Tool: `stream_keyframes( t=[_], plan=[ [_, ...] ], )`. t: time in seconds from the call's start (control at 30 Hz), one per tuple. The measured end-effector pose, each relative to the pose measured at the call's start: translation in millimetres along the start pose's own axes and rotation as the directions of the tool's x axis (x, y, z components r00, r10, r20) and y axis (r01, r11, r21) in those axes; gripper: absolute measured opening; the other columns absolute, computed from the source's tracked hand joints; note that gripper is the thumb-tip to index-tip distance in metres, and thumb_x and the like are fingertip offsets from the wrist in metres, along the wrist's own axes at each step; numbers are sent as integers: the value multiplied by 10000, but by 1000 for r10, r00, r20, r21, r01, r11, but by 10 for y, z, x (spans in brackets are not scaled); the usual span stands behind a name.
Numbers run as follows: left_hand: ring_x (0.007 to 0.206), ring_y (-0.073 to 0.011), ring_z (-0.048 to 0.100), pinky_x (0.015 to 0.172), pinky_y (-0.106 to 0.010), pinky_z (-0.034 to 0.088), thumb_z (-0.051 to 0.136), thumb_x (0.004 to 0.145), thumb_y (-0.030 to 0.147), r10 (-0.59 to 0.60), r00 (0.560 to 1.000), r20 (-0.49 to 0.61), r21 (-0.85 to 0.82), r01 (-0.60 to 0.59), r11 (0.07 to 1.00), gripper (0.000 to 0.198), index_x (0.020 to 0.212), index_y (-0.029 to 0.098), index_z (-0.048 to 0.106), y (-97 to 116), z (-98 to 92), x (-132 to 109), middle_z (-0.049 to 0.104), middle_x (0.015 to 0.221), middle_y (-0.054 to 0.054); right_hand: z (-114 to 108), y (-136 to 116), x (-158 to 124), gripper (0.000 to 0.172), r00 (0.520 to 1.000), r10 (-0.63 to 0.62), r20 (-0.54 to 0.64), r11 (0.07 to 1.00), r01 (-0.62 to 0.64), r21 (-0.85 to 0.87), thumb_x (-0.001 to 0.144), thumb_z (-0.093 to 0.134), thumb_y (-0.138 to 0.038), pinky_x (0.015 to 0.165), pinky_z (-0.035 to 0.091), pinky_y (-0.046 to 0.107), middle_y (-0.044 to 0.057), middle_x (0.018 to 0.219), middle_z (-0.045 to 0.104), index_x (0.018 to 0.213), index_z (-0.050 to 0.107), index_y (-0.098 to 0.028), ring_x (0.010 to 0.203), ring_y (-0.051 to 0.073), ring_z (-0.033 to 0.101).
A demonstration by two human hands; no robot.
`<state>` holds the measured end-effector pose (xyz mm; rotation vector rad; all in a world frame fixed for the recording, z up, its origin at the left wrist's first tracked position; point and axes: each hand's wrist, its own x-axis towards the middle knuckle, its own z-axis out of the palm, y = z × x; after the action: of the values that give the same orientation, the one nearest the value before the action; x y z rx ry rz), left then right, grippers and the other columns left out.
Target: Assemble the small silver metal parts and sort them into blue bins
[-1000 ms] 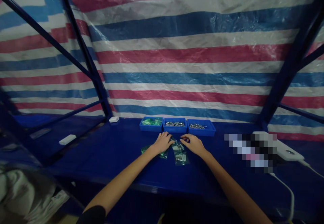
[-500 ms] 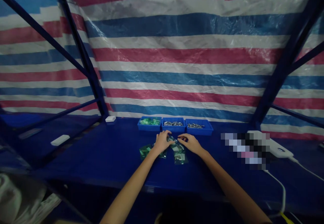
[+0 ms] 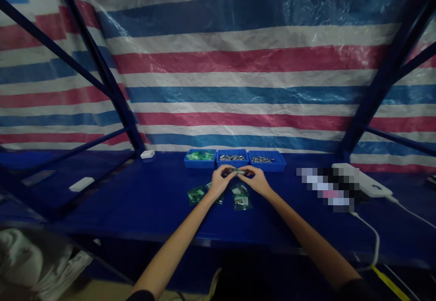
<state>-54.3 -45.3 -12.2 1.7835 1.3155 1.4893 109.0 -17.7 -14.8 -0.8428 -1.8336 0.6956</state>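
Note:
My left hand [image 3: 220,183] and my right hand [image 3: 257,181] meet over the blue table, thumbs and fingers curled towards each other. Pinched between them is a small clear greenish plastic bag [image 3: 239,171], partly covered by the fingers; its contents are hard to make out. Just below, another small bag [image 3: 241,201] with pale and metallic bits inside lies flat on the table. To the left lies a similar bag [image 3: 196,195], with one more partly hidden behind my left wrist.
Behind my hands stand three blue trays in a row: the left tray [image 3: 200,165] holds green-looking bags, the middle tray [image 3: 231,151] metal cylinders, the right tray [image 3: 279,160] small metal pieces. A white power bank-like device [image 3: 366,185] with cables lies right. A small white box [image 3: 147,154] sits back left.
Both hands have come together and lifted a small bag from the pile, now held between their fingers. The view has tilted slightly down.

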Motion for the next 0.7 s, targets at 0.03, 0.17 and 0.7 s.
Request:
stream_keyframes(
  t=[0.03,0.17,0.7],
  plan=[
    [819,-172,580,759,-299,451,623,736,340,50,999,-13,55,-49,997,197,829,167,637,18,-12,-6,626,841,-49,-18,-11,4,199,999,-27,-19,1000,27,-14,727,615,-333,694,466,312,55,852,684,859,688,-203,787,189,608],
    [925,-189,553,884,-366,380,599,761,246,224,974,45,332,-226,916,81,707,196,632,79,-68,-44,626,901,-43,-72,-35,-1,92,987,-148,-70,985,140,-101,725,623,-246,900,403,408,40,1004,661,687,706,-256,1007,224,550],
    [813,-161,592,750,-278,441,475,818,228,202,956,-214,354,-117,928,156,688,194,555,11,-376,301,631,797,-17,-49,-64,-20,370,993,-12,-122,999,16,39,729,612,-404,853,457,376,47,876,704,1042,597,-205,896,220,641]
  ],
)
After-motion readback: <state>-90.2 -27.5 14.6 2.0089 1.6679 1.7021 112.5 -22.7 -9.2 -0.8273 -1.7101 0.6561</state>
